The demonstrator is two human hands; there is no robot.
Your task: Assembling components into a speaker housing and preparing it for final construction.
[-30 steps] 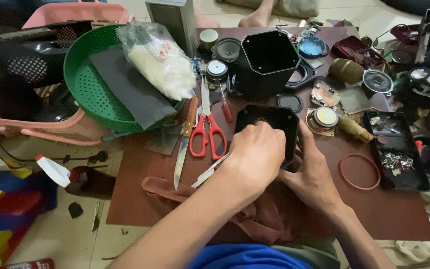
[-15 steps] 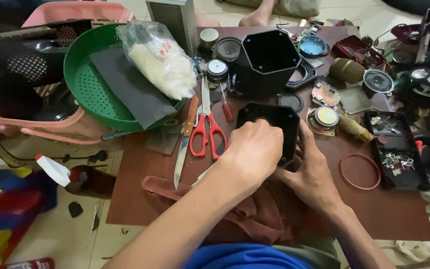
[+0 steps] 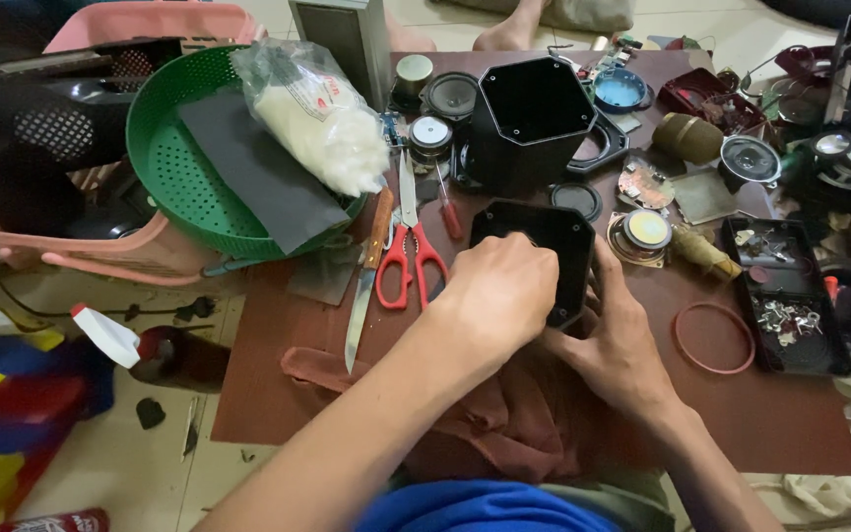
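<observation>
A flat black hexagonal panel [image 3: 536, 223] lies on a reddish cloth [image 3: 504, 419] at the near middle of the brown table [image 3: 790, 419]. My left hand [image 3: 499, 291] curls down over the panel's near left part with the fingers closed; what sits under them is hidden. My right hand [image 3: 615, 347] grips the panel's near right edge, thumb up along its side. Behind the panel stands a tall black hexagonal box [image 3: 534, 118] with its open side up.
Red-handled scissors [image 3: 411, 264], a knife [image 3: 361, 300] and a small red screwdriver [image 3: 448, 212] lie left of the panel. A green basket [image 3: 174, 182] holds a dark sheet and a bag of white stuffing [image 3: 317, 113]. Speaker drivers, a red ring [image 3: 713, 338] and a black parts tray [image 3: 785, 296] crowd the right.
My left hand has shifted slightly over the panel, and the thin pale strip that stuck out below it a second ago is no longer seen. My right hand keeps its hold.
</observation>
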